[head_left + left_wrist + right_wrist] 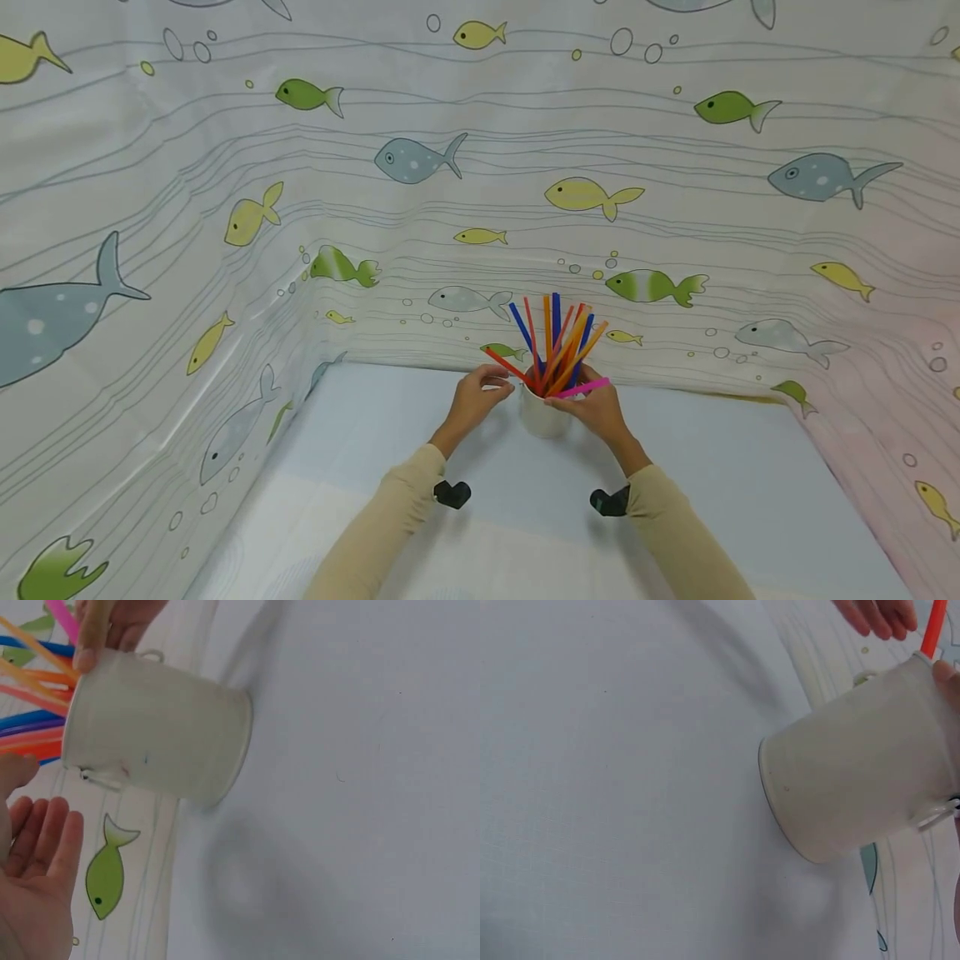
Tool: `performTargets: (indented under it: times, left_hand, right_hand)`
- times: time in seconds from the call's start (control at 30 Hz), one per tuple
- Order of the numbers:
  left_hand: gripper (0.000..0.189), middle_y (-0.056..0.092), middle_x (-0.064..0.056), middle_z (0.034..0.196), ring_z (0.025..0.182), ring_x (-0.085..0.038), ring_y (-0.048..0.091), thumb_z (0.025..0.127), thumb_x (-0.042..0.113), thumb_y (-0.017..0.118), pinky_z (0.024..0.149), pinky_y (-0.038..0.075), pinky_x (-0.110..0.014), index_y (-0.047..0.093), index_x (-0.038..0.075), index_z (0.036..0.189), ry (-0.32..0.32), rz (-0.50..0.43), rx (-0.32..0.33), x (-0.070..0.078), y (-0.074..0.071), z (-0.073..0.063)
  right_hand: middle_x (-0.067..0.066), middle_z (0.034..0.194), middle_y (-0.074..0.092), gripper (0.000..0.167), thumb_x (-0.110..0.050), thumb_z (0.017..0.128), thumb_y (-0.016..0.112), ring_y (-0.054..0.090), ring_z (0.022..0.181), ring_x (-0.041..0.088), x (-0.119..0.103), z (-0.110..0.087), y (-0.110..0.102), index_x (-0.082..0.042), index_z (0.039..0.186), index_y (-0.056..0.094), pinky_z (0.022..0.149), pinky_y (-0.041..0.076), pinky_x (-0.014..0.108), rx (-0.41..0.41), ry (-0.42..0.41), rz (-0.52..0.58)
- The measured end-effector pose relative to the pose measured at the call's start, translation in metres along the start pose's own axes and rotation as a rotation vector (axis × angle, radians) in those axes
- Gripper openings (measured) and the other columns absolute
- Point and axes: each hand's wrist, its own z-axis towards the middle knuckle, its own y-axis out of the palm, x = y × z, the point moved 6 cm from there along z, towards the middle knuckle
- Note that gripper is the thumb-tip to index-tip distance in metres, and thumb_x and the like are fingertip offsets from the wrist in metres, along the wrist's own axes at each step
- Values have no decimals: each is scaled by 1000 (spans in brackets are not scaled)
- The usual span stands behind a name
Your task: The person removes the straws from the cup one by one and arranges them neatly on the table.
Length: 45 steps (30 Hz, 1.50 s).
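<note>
A small off-white metal pail (543, 419) with little side handles holds several coloured straws (555, 342) in red, orange, blue and pink. My right hand (600, 410) grips the pail's rim from the right, its thumb on the outer wall near the top. Beneath that hand a pink straw (588, 387) leans out low to the right. To the left of the pail is my left hand (476, 402), fingers loosely bent and holding nothing. In the left wrist view, the palm of the left hand (41, 877) faces up beside the pail (161, 727). Whether the pail's base touches the table cannot be told.
A pale blue-white cloth covers the table (517, 533). Behind and on both sides hangs a fish-patterned curtain (480, 192), close to the table's back edge. Black devices sit at the left wrist (452, 494) and the right wrist (610, 502).
</note>
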Motion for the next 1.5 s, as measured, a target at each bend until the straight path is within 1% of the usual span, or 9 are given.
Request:
performTargets:
  times: [0.13, 0.37, 0.5, 0.67, 0.87, 1.1, 1.23, 1.37, 1.5]
  left_hand:
    - [31, 68, -5, 110, 103, -16, 65, 87, 19, 76, 87, 54, -25, 66, 10, 115, 39, -34, 35, 8, -1, 2]
    - [28, 68, -6, 111, 106, -24, 66, 87, 16, 76, 85, 55, -27, 67, 8, 112, 92, -110, 74, 18, 1, 4]
    - [28, 68, -9, 110, 104, -23, 67, 87, 14, 76, 86, 55, -29, 68, 5, 112, 147, -126, 88, 22, 1, 6]
    - [22, 70, -6, 106, 101, -19, 68, 88, 13, 74, 85, 55, -27, 70, 5, 108, 190, -113, 113, 23, 1, 7]
    - [20, 71, -4, 104, 99, -15, 68, 89, 16, 73, 84, 55, -24, 71, 6, 106, 187, -93, 133, 23, -1, 9]
    - [20, 71, -8, 103, 99, -22, 68, 88, 15, 74, 83, 56, -27, 71, 3, 104, 198, -104, 159, 31, -5, 9]
    - [19, 70, -16, 101, 100, -29, 68, 88, 9, 73, 83, 57, -32, 69, -3, 103, 243, -134, 174, 46, -12, 10]
    - [18, 69, -22, 101, 98, -35, 67, 89, 1, 69, 84, 56, -38, 65, -9, 103, 300, -145, 193, 76, -24, 6]
    - [17, 68, -22, 101, 97, -34, 67, 90, -1, 68, 85, 56, -40, 64, -10, 104, 344, -132, 236, 105, -37, 4]
  right_hand:
    - [5, 118, 68, 76, -40, 69, 88, 63, 109, 25, -1, 0, 0, -12, 133, 57, 96, 50, 48, 1, -3, 11]
    - [5, 115, 69, 74, -43, 68, 87, 65, 106, 25, -3, 2, 0, -12, 129, 59, 94, 51, 47, 16, -17, -5]
    - [5, 114, 69, 74, -44, 68, 88, 65, 105, 25, -4, 2, -1, -11, 128, 60, 94, 51, 48, 23, -16, -5]
    - [6, 116, 69, 78, -47, 67, 86, 64, 108, 26, -4, 3, 0, -11, 130, 59, 94, 51, 48, 15, -9, -20]
    - [6, 119, 68, 80, -49, 68, 85, 63, 111, 28, -6, 2, 1, -11, 132, 58, 95, 50, 49, 10, -13, -18]
    - [6, 118, 68, 76, -47, 68, 86, 64, 110, 27, -5, 3, 0, -11, 130, 60, 94, 51, 48, 18, -17, -19]
    - [7, 118, 68, 75, -44, 69, 87, 64, 110, 28, -3, 2, -1, -11, 130, 60, 93, 51, 49, 19, -6, -26]
    - [7, 115, 69, 71, -38, 70, 88, 64, 106, 28, -1, 1, -1, -9, 129, 60, 91, 53, 49, 19, 14, -25]
    - [7, 110, 69, 69, -34, 71, 89, 63, 100, 27, 1, 0, -2, -8, 128, 61, 87, 55, 48, 22, 34, -22]
